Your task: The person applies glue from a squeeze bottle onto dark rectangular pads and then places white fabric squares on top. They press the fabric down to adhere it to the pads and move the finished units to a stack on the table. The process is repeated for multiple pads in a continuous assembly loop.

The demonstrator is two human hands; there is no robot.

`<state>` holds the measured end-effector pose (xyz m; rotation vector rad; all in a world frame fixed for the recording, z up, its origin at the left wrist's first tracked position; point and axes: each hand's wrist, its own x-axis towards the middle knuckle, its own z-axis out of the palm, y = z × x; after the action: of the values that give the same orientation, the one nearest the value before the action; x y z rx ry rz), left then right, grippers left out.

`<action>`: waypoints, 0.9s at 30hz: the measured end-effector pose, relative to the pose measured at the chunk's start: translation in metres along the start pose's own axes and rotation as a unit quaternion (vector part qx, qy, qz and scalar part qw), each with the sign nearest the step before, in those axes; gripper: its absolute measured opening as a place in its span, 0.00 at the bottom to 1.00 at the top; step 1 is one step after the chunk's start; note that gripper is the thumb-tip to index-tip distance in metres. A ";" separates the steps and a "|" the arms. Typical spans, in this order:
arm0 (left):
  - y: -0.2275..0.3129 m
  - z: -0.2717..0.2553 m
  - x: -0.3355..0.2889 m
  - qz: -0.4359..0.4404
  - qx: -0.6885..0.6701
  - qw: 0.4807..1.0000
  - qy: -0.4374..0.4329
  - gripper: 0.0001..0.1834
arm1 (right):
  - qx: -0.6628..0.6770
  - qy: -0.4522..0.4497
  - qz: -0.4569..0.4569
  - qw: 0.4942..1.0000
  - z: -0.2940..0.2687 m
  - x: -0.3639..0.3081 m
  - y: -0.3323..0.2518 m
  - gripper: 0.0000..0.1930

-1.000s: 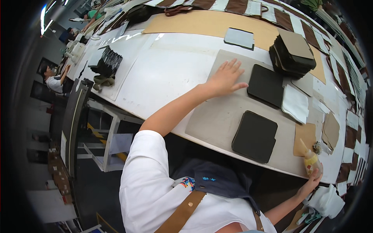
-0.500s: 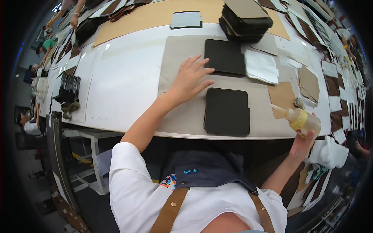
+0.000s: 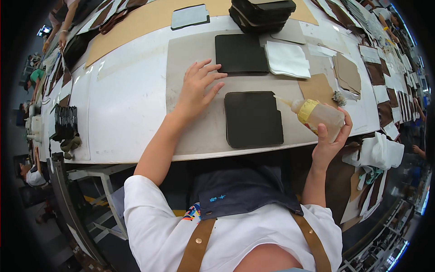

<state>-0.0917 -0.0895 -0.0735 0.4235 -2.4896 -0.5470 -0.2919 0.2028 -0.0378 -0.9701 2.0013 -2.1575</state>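
Observation:
My right hand [image 3: 330, 144] grips a translucent squeeze bottle [image 3: 319, 119] with a yellow collar. The bottle is tilted, its thin nozzle pointing left over the upper right corner of a near black panel [image 3: 253, 119]. That panel lies flat by the table's front edge and has a small step cut in its right side. Holding nothing, my left hand [image 3: 198, 88] has its fingers spread, with fingertips close to the left edge of a far black panel [image 3: 241, 53]. Whether they touch it I cannot tell. A white cloth-like stack [image 3: 287, 60] lies right beside the far panel.
A tall stack of black pieces [image 3: 260, 16] stands at the back. Tan sheets [image 3: 348, 75] and a small greyish clump [image 3: 339, 98] lie to the right. Dark stacked pieces [image 3: 66, 122] sit far left. A co-worker's arm [image 3: 68, 20] shows at upper left.
The squeeze bottle in my right hand has moved left and up, its nozzle now at the near panel. My left hand remains spread near the far panel. The whole view has shifted somewhat.

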 end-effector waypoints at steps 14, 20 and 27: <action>-0.003 -0.002 0.000 -0.005 -0.002 1.000 0.008 0.13 | -0.047 -0.008 -0.046 0.998 0.006 -0.004 0.002 0.36; -0.006 -0.003 -0.001 -0.005 0.000 1.000 0.014 0.13 | -0.066 -0.024 -0.078 0.994 0.008 -0.005 0.001 0.35; -0.006 -0.004 -0.001 -0.009 0.002 1.000 0.016 0.12 | -0.068 -0.046 -0.099 0.992 0.014 -0.009 0.000 0.36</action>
<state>-0.0876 -0.0959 -0.0739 0.4520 -2.4599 -0.5379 -0.2783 0.1942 -0.0418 -1.3139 2.1146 -2.0436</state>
